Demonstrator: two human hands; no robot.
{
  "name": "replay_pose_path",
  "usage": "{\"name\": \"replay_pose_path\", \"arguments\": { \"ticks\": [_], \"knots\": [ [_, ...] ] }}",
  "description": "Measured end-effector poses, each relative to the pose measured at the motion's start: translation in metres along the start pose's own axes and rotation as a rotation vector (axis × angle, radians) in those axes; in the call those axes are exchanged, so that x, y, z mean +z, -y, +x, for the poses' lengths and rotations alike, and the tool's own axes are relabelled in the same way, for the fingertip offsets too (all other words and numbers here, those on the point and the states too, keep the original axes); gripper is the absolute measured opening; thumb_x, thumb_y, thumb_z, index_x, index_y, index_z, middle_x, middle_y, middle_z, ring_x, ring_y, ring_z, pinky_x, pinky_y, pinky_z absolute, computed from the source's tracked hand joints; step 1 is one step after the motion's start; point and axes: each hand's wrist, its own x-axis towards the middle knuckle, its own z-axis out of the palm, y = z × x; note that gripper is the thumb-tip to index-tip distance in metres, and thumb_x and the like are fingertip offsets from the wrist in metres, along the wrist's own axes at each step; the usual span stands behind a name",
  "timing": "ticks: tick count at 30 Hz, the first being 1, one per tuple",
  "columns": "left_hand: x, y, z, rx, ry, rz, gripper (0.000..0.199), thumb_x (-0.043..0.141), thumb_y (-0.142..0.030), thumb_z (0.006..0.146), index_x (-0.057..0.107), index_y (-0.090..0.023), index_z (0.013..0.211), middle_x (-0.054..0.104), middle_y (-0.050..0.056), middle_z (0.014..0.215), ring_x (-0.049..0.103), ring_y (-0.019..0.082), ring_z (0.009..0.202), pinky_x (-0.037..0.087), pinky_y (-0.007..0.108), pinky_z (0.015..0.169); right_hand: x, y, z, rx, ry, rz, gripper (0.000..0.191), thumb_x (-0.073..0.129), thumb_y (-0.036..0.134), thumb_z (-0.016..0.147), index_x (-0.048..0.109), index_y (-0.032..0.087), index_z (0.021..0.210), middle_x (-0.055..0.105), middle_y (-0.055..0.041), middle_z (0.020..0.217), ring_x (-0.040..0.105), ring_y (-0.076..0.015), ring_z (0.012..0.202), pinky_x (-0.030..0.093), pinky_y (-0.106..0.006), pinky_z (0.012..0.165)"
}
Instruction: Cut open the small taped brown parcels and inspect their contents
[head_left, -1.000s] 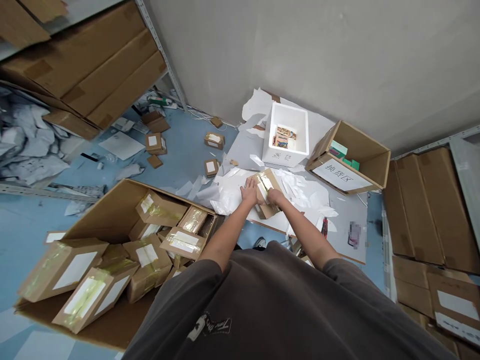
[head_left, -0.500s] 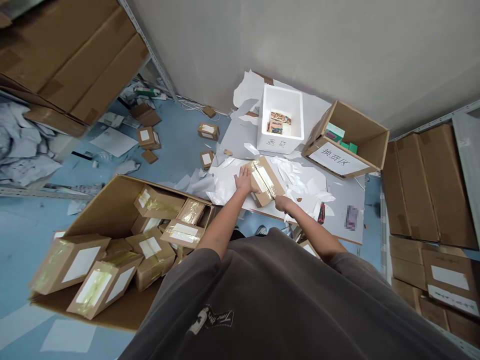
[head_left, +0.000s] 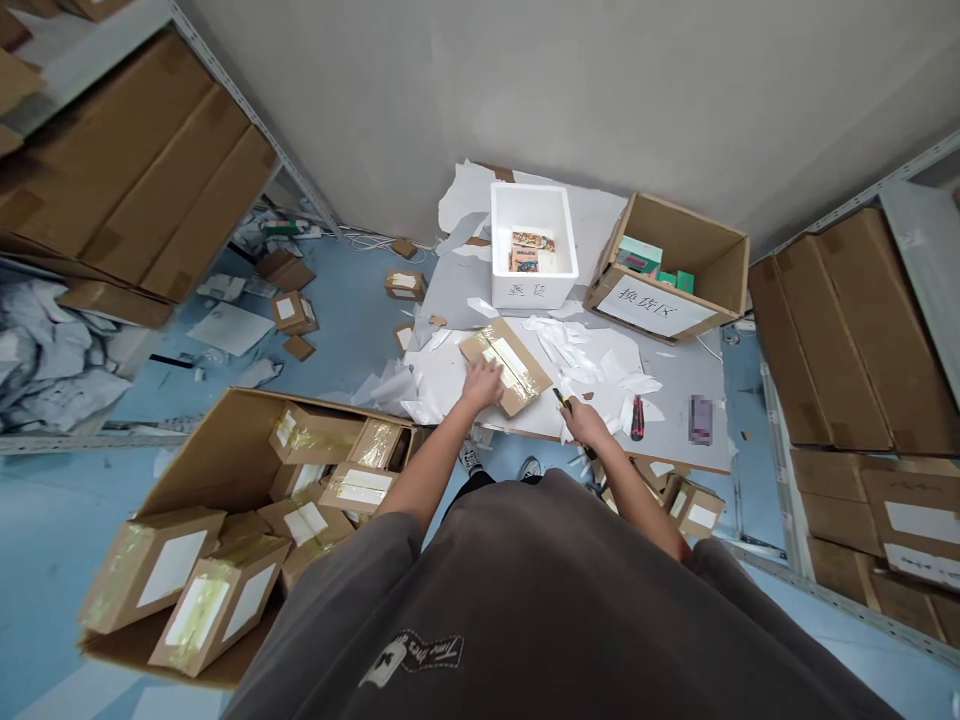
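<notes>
A taped cardboard box [head_left: 517,362] with a white label lies slanted on the work table. My left hand [head_left: 484,383] rests on its near left part, fingers spread over the top; the thumb cannot be made out. A line runs along the tape on the box's top. Just right of the box, my right hand [head_left: 583,420] is closed round a utility knife [head_left: 561,398] with a yellow and black end, its tip pointing toward the box but apart from it. Torn white paper [head_left: 559,345] lies beyond and around the box.
A white foam box [head_left: 534,290] with small packets and a labelled carton [head_left: 660,305] with green boxes stand at the table's back. A red-black tool [head_left: 637,418] lies to the right. At left, a large open carton [head_left: 187,440] holds several taped boxes. Shelves flank both sides.
My right hand has drawn the knife away from the box's near edge, to the right. My left hand has shifted from the far left edge onto the top's near side. The view has moved.
</notes>
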Motion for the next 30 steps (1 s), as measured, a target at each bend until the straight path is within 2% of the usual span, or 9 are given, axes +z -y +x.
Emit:
{"name": "replay_pose_path", "arguments": {
  "ticks": [3,7,9,12,15,19,22,25,30],
  "knots": [
    [0.007,-0.015,-0.006,0.324,0.099,0.040,0.085,0.080,-0.026,0.086,0.050,-0.034,0.165,0.036,0.008,0.181,0.025,0.034,0.168,0.026,0.048,0.135,0.003,-0.014,-0.006,0.010,-0.049,0.201,0.020,0.044,0.034,0.116,0.059,0.021,0.115,0.079,-0.0131,0.109,0.077,-0.0265,0.102,0.051,-0.028,0.081],
    [0.006,-0.028,0.004,0.309,0.104,0.123,0.077,0.078,-0.018,0.082,0.058,-0.032,0.155,0.050,0.012,0.167,0.039,0.036,0.157,0.027,0.053,0.131,0.010,-0.023,-0.014,0.041,0.004,0.515,0.019,0.039,0.037,0.116,0.054,0.025,0.112,0.074,-0.0012,0.086,0.073,-0.0198,0.066,0.054,-0.027,0.071],
    [0.004,-0.037,0.012,0.318,0.113,0.176,0.071,0.080,-0.019,0.082,0.061,-0.029,0.150,0.057,0.015,0.157,0.045,0.036,0.150,0.029,0.052,0.129,0.016,-0.026,-0.016,0.048,0.039,0.605,0.017,0.040,0.037,0.115,0.053,0.026,0.111,0.071,0.0016,0.082,0.069,-0.0185,0.060,0.055,-0.027,0.067],
    [0.003,-0.057,0.019,0.312,0.141,0.212,0.083,0.093,-0.027,0.071,0.061,-0.023,0.148,0.057,0.019,0.154,0.048,0.038,0.146,0.032,0.051,0.126,0.027,-0.030,-0.010,0.028,0.076,0.631,0.017,0.040,0.037,0.116,0.052,0.027,0.110,0.069,0.0041,0.079,0.068,-0.0170,0.058,0.054,-0.025,0.066],
    [0.007,-0.080,0.018,0.234,0.150,0.208,0.097,0.101,-0.038,0.062,0.059,-0.020,0.147,0.056,0.020,0.154,0.047,0.039,0.146,0.035,0.050,0.125,0.035,-0.033,0.007,-0.020,0.097,0.568,0.023,0.037,0.042,0.118,0.052,0.026,0.111,0.071,0.0045,0.081,0.068,-0.0157,0.062,0.052,-0.023,0.069],
    [0.017,-0.099,0.009,0.136,0.085,0.161,0.094,0.101,-0.042,0.064,0.060,-0.019,0.146,0.054,0.022,0.156,0.042,0.041,0.151,0.034,0.051,0.127,0.038,-0.040,0.035,-0.062,0.080,0.397,0.031,0.034,0.045,0.118,0.057,0.024,0.114,0.076,-0.0011,0.096,0.071,-0.0181,0.078,0.051,-0.024,0.076],
    [0.024,-0.102,0.003,0.103,0.036,0.092,0.097,0.100,-0.034,0.066,0.055,-0.020,0.151,0.039,0.022,0.172,0.029,0.041,0.164,0.034,0.049,0.130,0.037,-0.047,0.051,-0.128,0.062,0.252,0.035,0.036,0.046,0.118,0.062,0.023,0.115,0.079,-0.0078,0.113,0.073,-0.0236,0.100,0.050,-0.027,0.083],
    [0.028,-0.102,0.004,0.084,0.066,0.045,0.105,0.099,-0.027,0.066,0.048,-0.019,0.157,0.023,0.020,0.183,0.018,0.037,0.172,0.032,0.045,0.133,0.035,-0.050,0.062,-0.191,0.085,0.126,0.038,0.037,0.047,0.119,0.066,0.022,0.121,0.078,-0.0117,0.125,0.071,-0.0280,0.115,0.049,-0.029,0.088],
    [0.030,-0.100,0.010,0.090,0.093,0.039,0.116,0.099,-0.023,0.064,0.041,-0.013,0.164,0.022,0.023,0.184,0.023,0.036,0.172,0.027,0.040,0.137,0.029,-0.041,0.072,-0.187,0.059,-0.036,0.043,0.035,0.048,0.119,0.063,0.021,0.138,0.076,-0.0188,0.133,0.071,-0.0339,0.123,0.051,-0.037,0.095]
  ]
}}
